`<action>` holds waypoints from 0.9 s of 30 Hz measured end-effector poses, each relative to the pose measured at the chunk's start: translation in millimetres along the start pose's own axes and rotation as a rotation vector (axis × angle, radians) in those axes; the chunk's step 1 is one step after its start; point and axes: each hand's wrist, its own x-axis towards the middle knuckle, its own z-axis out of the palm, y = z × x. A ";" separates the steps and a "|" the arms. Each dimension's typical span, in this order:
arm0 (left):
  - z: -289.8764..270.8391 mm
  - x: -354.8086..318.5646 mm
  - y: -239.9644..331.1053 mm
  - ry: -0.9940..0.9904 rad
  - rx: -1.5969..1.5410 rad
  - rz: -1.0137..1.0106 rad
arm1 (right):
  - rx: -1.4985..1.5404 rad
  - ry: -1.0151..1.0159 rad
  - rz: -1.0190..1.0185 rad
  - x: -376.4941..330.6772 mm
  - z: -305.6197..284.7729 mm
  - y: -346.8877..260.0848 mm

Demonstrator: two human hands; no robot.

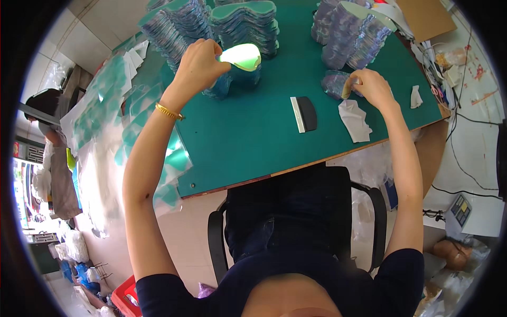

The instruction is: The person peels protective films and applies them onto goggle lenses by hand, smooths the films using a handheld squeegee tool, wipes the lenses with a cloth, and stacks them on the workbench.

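Note:
My left hand [200, 66] is closed in a pinch on one end of a glossy, rounded film piece [242, 56], held up over a low stack of similar pieces [245, 78]. Bright light glares off its pale green face. Over at the right, my right hand [372, 87] has its fingers closed around the edge of a small curled film piece [347, 87]. That piece lies against a low, shiny purple-blue stack [332, 83]. A squeegee [303, 114] with a black grip and pale blade lies between my hands. Below my right hand rests a crumpled white cloth or paper [355, 121].
Tall stacks of shiny shaped pieces [245, 26] stand at the back left, with more stacks [355, 34] at the back right. Cut-out film sheets [142, 124] cover the green table's [237, 153] left side. Scissors [436, 91] lie by its right edge. Another person [47, 113] is at far left.

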 end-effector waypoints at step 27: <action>28.8 -230.5 36.4 -0.131 -0.213 -0.350 | 0.390 0.225 0.214 -113.3 48.7 -78.2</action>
